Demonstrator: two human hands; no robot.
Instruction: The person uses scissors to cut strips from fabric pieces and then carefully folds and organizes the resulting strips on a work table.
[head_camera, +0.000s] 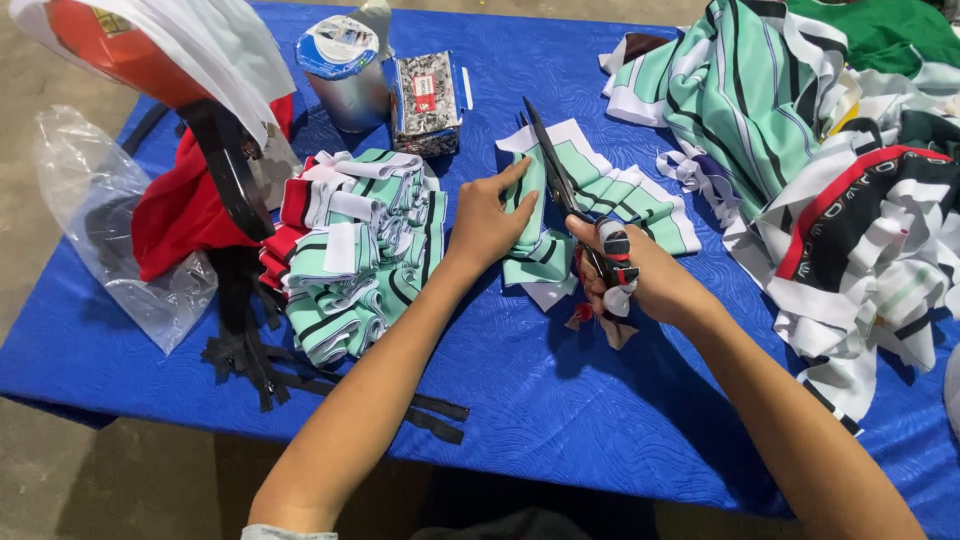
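Observation:
My right hand (640, 275) grips the handles of a large pair of scissors (556, 172), its blades pointing away from me over a folded mint-green, white and black striped fabric piece (640, 205). My left hand (487, 222) presses flat on the left part of that same piece, fingers together, just left of the blades. The fabric lies on a blue tablecloth (560, 400).
A stack of folded striped pieces (350, 255) sits left of my hand. A big heap of striped and green fabric (820, 150) fills the right. A metal tin (345, 75), a small packet (428, 100), red cloth, a clear plastic bag (100, 220) and black strips (260, 370) lie at left.

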